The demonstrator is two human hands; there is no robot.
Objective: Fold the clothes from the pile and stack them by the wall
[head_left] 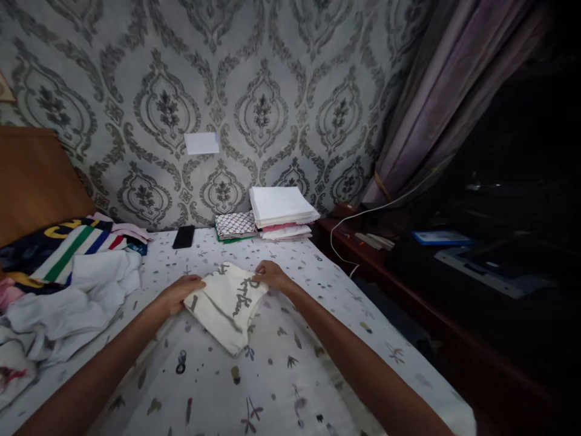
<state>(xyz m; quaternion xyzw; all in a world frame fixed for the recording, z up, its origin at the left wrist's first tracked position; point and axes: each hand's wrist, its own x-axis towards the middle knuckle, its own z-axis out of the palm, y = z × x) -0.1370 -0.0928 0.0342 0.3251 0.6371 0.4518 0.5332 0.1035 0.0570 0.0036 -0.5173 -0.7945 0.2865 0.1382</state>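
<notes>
A small cream garment [222, 306] with dark lettering is stretched between my two hands over the bed. Its exact kind is not clear from its shape. My left hand [181, 292] pinches its left edge. On the opposite side, my right hand [272, 275] grips the upper right edge with the fingers closed. The garment's lower corner hangs towards me, at or just above the patterned bedsheet [290, 369].
Rumpled clothes [86, 272] lie in a heap on the left. By the wall are a black phone [184, 237], a folded patterned cloth [236, 224] and a stack of folded white cloth [284, 206]. A white cable [333, 242] hangs right of the bed.
</notes>
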